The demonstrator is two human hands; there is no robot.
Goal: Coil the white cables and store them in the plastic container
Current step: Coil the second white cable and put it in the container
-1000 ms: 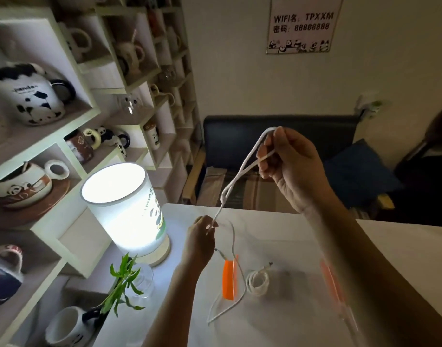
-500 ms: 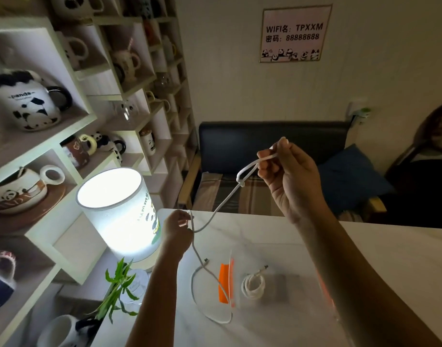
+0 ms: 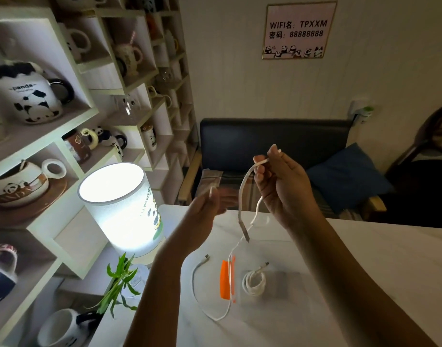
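My right hand is raised above the white marble table and pinches a folded white cable. The fold hangs down beside my palm. The rest of the cable drops to the table, crosses the orange latch, and curls left to its plug. My left hand is blurred, to the left of the hanging fold, with fingers apart and no cable in it. A clear plastic container with an orange latch sits on the table. Inside it lies a coiled white cable.
A lit cylindrical lamp stands at the table's left edge, with a small green plant and a white mug below it. Shelves of panda mugs fill the left wall. A black sofa with a blue cushion lies beyond the table.
My left hand has let go of the cable and moved right, up towards the right hand. The right hand has lowered slightly, and the free end now lies on the table.
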